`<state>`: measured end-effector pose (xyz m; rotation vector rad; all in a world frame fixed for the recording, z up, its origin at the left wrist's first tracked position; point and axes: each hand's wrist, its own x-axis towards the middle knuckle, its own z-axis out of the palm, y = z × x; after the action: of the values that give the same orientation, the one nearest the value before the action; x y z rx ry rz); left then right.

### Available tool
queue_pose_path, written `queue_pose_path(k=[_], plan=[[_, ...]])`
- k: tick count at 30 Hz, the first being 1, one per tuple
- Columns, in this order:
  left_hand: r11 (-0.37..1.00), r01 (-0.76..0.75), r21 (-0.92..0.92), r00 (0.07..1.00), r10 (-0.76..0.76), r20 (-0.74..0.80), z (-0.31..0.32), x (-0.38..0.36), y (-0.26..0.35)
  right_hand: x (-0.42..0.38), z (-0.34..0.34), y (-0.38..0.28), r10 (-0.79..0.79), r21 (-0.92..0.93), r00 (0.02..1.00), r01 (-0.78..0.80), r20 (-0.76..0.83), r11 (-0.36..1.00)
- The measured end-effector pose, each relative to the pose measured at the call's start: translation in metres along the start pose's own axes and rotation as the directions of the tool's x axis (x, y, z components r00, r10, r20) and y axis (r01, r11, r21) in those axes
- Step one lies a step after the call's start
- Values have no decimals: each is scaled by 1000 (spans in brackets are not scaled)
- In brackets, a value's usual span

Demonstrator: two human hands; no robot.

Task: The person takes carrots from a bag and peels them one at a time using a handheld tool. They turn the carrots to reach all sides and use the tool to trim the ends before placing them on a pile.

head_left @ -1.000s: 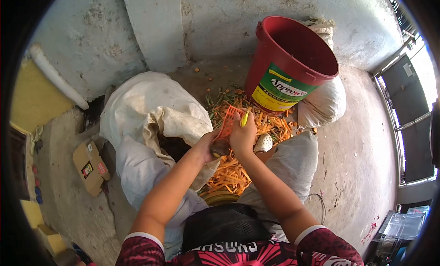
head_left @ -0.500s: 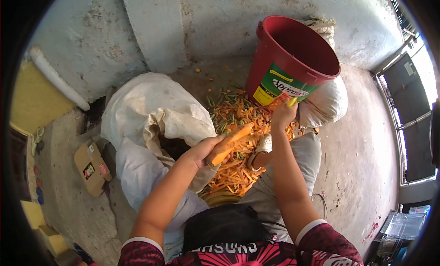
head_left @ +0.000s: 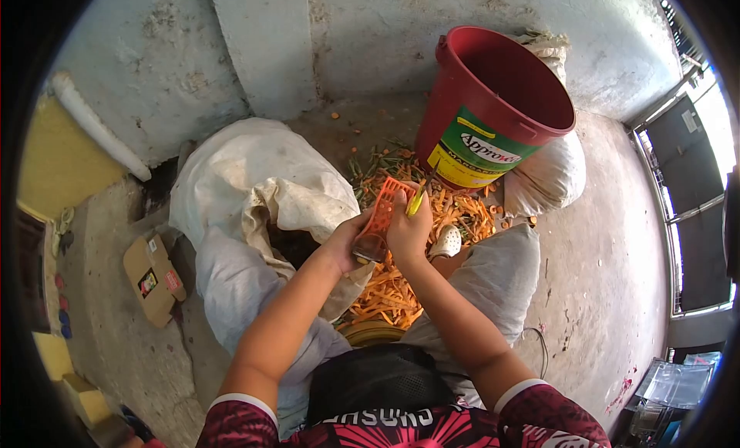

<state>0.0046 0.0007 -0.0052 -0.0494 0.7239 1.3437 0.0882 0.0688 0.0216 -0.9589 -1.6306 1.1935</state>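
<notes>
My left hand (head_left: 348,244) is closed around a carrot (head_left: 370,250), of which only the lower end shows. An orange perforated tool (head_left: 387,203) lies over the carrot, gripped by my right hand (head_left: 408,224). A yellow-handled knife (head_left: 417,200) is also in my right hand, its blade pointing up and away. Orange and green peelings (head_left: 389,294) are heaped on the floor beneath both hands.
A red bucket (head_left: 455,85) with a green and yellow label stands beyond the peelings, by a stuffed sack (head_left: 551,174). An open white sack (head_left: 254,163) is at the left, near a cardboard piece (head_left: 154,282). A shoe (head_left: 448,241) shows by my right knee.
My right hand has come in from the bucket's side to my left hand, bringing the orange tool onto the carrot. The carrot, which showed along its length before, is now mostly covered.
</notes>
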Motion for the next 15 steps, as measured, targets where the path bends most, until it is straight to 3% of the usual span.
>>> queue_pose_path(k=[8, 11, 15], plan=[[982, 38, 182, 994, -56, 97, -9, 5, 5, 9, -1, 12, -184, -301, 977, 143, -112, 943], [950, 71, 303, 997, -59, -48, -2, -4, 1, 45, -24, 24, -108, -284, 958, 29, -267, 958], [898, 75, 433, 997, -78, -9, 2, -11, 0, 98, -61, 48, -123, -335, 878, -45, -462, 941]])
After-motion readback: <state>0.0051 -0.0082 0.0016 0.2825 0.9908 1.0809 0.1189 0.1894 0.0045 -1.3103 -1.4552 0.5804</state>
